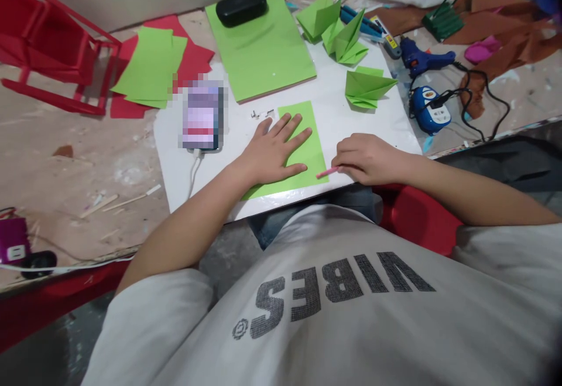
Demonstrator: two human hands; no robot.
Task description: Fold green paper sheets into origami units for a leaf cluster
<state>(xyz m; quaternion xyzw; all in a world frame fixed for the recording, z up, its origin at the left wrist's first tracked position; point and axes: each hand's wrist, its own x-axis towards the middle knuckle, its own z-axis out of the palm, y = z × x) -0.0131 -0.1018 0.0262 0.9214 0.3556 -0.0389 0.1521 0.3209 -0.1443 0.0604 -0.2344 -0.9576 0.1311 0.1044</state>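
My left hand point(276, 150) lies flat with spread fingers on a green paper sheet point(302, 118), holding it against the white board point(175, 178). My right hand point(367, 159) is closed round a slim pink stick point(327, 172), its tip touching or just over the sheet's near right corner. What kind of tool the stick is, I cannot tell; most of it is hidden in the fingers. Folded green paper pieces point(369, 87) stand beyond my right hand. Behind my left hand lies a stack of green paper point(267, 61) with a black case point(241, 8) on top.
A phone point(202, 116) with a white cable lies left of the sheet. Green strips point(151, 67) over red paper and a small red chair point(61, 52) are further left. A blue glue gun point(425, 58), a cutter point(386, 37) and a blue power socket point(430, 109) lie at right.
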